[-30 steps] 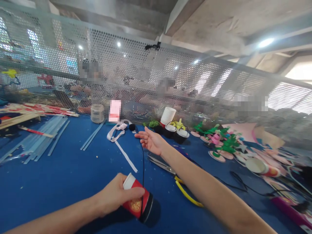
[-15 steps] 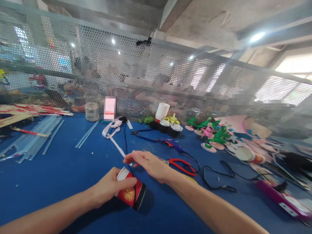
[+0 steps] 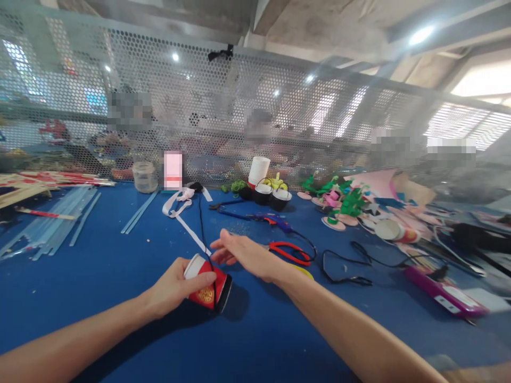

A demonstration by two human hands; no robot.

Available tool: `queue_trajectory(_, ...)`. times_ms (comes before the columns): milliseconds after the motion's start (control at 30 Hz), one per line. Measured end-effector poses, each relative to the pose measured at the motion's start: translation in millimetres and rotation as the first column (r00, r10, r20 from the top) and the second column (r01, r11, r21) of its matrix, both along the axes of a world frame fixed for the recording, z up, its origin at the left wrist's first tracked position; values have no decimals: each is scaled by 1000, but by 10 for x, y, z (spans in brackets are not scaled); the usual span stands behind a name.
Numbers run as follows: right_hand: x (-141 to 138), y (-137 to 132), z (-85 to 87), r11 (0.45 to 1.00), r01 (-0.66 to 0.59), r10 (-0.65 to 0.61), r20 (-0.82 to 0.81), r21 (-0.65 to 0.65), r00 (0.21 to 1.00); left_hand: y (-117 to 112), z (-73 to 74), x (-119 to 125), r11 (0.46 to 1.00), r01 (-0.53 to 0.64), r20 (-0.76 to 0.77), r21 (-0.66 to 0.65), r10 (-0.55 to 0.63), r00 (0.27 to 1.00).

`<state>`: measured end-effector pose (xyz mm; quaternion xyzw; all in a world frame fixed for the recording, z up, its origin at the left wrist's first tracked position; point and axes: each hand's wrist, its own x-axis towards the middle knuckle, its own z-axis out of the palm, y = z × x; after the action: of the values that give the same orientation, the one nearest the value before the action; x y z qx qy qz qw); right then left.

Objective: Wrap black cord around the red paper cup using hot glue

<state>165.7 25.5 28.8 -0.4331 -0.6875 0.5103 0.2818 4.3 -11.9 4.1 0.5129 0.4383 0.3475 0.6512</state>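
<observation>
My left hand point(image 3: 173, 284) is wrapped round a red paper cup point(image 3: 207, 287) that lies on its side on the blue table point(image 3: 99, 276), its dark rim turned right. A thin black cord point(image 3: 202, 223) runs from the cup up the table to a dark lump near the mesh. Just above the cup, my right hand point(image 3: 247, 255) hovers with its fingers pinched at the cord.
Red-handled scissors point(image 3: 289, 251) lie just right of my hand. Beyond are a white ribbon point(image 3: 179, 210), small black pots point(image 3: 271, 196), a white cup stack point(image 3: 258, 170), green and pink craft pieces point(image 3: 343, 205), a purple tool point(image 3: 443, 290), clear strips point(image 3: 59, 223) and a mesh screen point(image 3: 239, 117).
My right hand drew back from the far reach to just above the cup and took the cord. The view shifted right, bringing the scissors into sight.
</observation>
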Motion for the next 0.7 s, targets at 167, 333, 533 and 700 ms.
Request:
queue_trajectory(167,397,261,27,802,275,-515,381,530,768,61,-8,-9,982,-180,-4,54,181,984)
queue_trajectory(333,964,684,-110,782,415,-623,596,465,506,142,-27,-28,943,-327,25,66,326,945)
queue_trajectory(533,1102,936,-369,815,487,-526,751,313,398,130,-57,-33,956,-289,-21,58,290,957)
queue_trajectory(700,1096,944,-246,762,525,-620,663,380,420,142,-48,-60,962,-271,44,31,270,962)
